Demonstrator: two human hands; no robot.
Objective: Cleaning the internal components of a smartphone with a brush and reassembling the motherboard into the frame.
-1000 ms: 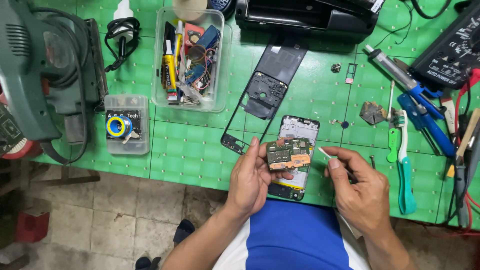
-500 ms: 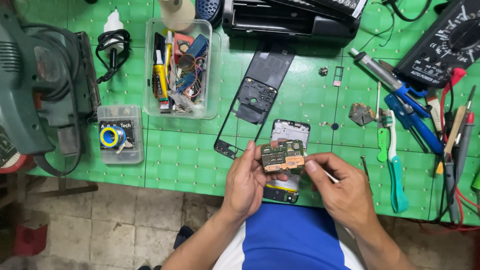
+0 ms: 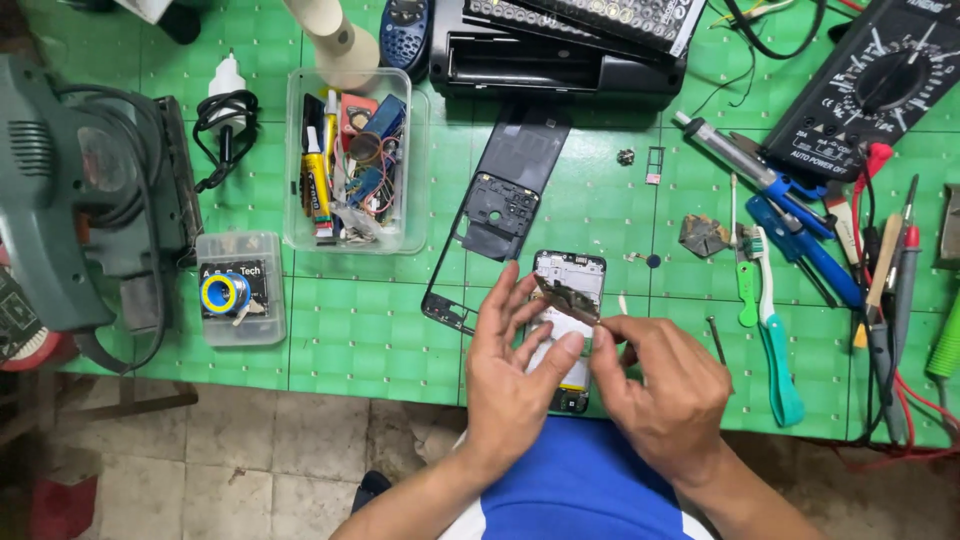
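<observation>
A green gridded mat (image 3: 370, 330) covers the workbench, with worn grey tiled floor (image 3: 250, 460) showing at seven o'clock.

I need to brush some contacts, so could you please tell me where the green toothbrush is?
In the head view, the green toothbrush lies on the green mat, beyond the right hand, beside the blue-handled tools.

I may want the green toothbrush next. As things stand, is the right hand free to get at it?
Probably not at once: the right hand is pinching the small circuit board together with the left hand. The path itself looks open; the green toothbrush lies just beside it on the green mat.
</observation>
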